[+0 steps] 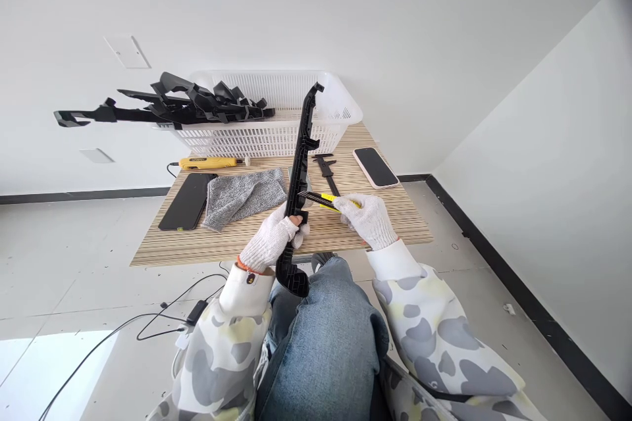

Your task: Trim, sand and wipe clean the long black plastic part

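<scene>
My left hand (pixel 276 235), in a white knit glove, is closed round the lower part of a long black plastic trim piece (pixel 299 168). The piece stands slanted above the table's front edge, its curved lower end near my knees and its ribbed side showing. In my right hand (pixel 366 218), also gloved, is a yellow and black utility knife (pixel 326 200). Its blade points left and meets the edge of the trim piece in this view; I cannot tell whether it touches. Behind the knife lies a black caliper (pixel 326 170).
A white plastic basket (pixel 247 141) at the back holds several black trim pieces (pixel 197 102), some jutting out left. On the wood-grain table (pixel 345 237) lie a yellow corded tool (pixel 210 163), a grey cloth (pixel 241 196), a black phone (pixel 187 202) and a pink-edged phone (pixel 376 168). Cables (pixel 143 319) trail across the floor.
</scene>
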Tool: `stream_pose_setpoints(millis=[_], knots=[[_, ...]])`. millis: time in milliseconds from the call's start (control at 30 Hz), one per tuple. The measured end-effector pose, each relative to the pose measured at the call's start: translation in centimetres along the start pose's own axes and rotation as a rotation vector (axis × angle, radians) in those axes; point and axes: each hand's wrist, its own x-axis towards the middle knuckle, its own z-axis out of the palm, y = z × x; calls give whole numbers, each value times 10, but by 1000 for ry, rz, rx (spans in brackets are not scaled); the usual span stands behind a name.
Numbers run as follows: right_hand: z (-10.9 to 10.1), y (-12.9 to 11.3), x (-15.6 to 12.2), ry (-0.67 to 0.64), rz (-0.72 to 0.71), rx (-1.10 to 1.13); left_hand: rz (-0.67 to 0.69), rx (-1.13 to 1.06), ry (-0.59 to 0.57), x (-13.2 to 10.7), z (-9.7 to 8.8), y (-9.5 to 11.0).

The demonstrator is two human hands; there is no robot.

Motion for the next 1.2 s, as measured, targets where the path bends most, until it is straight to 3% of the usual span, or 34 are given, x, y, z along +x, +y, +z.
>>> stream_pose_setpoints(millis=[233,433,767,1200], knots=[[-1,-3,3,-26,134,184,-23,5,14,0,-1,1],[-2,-6,8,-125,264,317,8,15,11,-1,0,0],[-11,-18,15,-264,418,324,-4,23,5,-1,-2,0],[-8,-14,12,-194,420,445,25,8,-8,0,-2,-1]])
